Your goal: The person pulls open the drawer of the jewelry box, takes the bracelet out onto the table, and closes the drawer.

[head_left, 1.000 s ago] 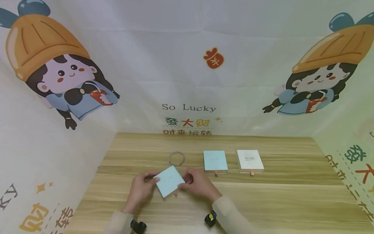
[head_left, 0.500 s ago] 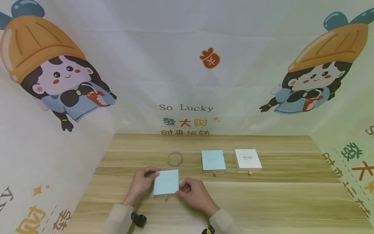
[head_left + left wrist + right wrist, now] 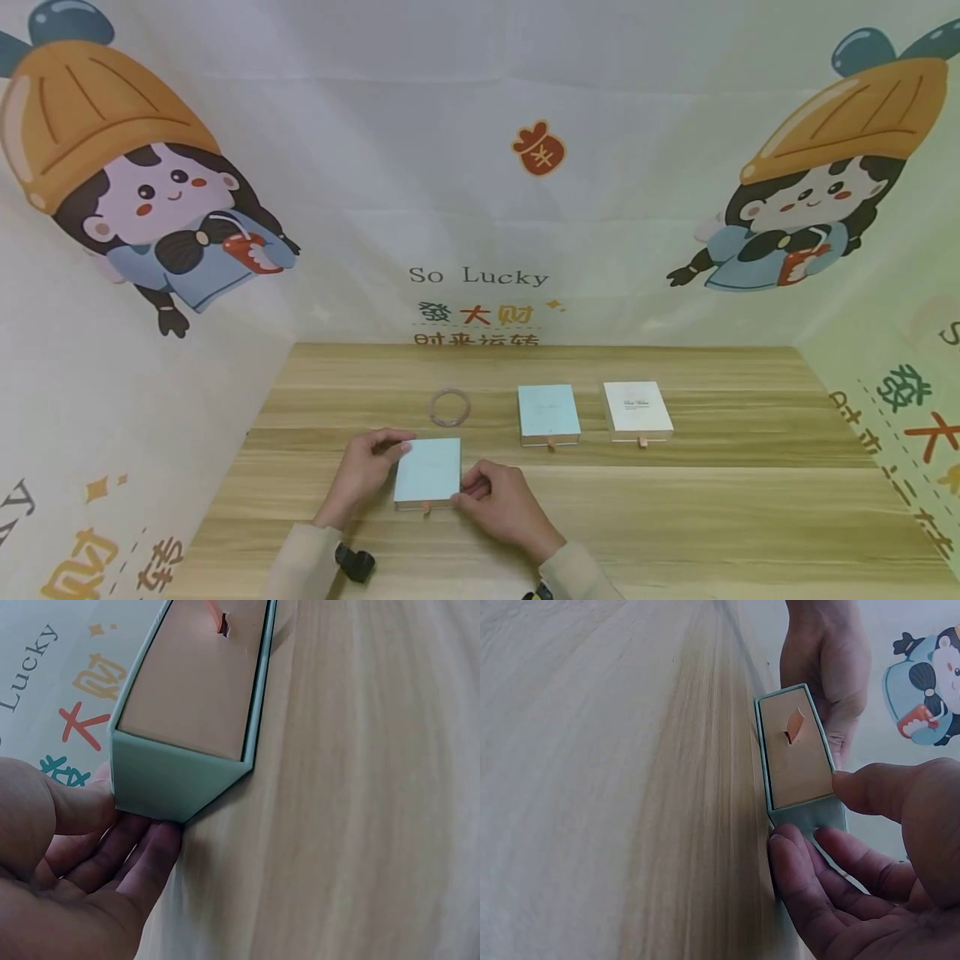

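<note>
A pale blue drawer-style gift box lies flat on the wooden table with its front toward me. My left hand grips its left side, thumb at the top edge and fingers along the side wall. On the opposite side my right hand holds the box near the front right corner, its thumb at the upper edge. The tan drawer front sits flush inside the sleeve, and a small orange-brown ribbon tab sticks out of its slot. What is inside the box is hidden.
Behind the held box lies a translucent pinkish bangle. Farther right stand a second pale blue box and a white box with dark print, ribbon tabs facing me. A printed cloth backdrop encloses the table's back and sides.
The held box has been turned from a slanted pose to square with the table and set down. Both hands moved with it; over the last half second they barely shift.
</note>
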Available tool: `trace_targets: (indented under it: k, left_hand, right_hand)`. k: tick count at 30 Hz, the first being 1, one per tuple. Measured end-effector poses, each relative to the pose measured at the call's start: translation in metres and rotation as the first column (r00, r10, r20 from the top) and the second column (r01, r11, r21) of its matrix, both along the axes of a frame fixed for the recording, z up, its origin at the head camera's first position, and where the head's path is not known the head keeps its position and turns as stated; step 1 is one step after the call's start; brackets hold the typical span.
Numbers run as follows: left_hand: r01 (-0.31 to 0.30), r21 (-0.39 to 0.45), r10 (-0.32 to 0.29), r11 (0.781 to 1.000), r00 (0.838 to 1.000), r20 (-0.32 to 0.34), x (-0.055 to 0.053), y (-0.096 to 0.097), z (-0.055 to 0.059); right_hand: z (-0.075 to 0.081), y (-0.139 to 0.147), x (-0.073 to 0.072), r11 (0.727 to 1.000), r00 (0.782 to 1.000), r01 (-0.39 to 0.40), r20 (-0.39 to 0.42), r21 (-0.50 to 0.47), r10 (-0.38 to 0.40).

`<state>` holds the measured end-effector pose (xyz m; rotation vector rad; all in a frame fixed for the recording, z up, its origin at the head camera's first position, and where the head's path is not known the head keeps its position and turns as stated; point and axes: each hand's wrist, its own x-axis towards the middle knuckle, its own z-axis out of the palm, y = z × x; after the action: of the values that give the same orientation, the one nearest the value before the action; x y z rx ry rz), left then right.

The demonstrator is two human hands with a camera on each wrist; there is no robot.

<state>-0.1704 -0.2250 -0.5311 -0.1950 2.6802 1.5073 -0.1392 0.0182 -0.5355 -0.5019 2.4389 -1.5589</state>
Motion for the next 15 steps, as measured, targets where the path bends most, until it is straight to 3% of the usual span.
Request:
trace_targets:
  k: [8, 15]
  left_hand:
    - [0.002, 0.002, -0.002, 1.0, 1.0, -0.011, -0.0012, 0.0011, -0.0009]
    - [0.056, 0.023, -0.056, 0.998, 0.998, -0.003, -0.0024, -0.0045, 0.0005]
  right_hand:
    - [-0.0022, 0.0003, -0.0005, 1.0, 1.0, -0.006, -0.01, 0.008, 0.006]
    - [0.0032, 0.0081, -0.005, 0.998, 0.999, -0.04, -0.028, 0.04, 0.041]
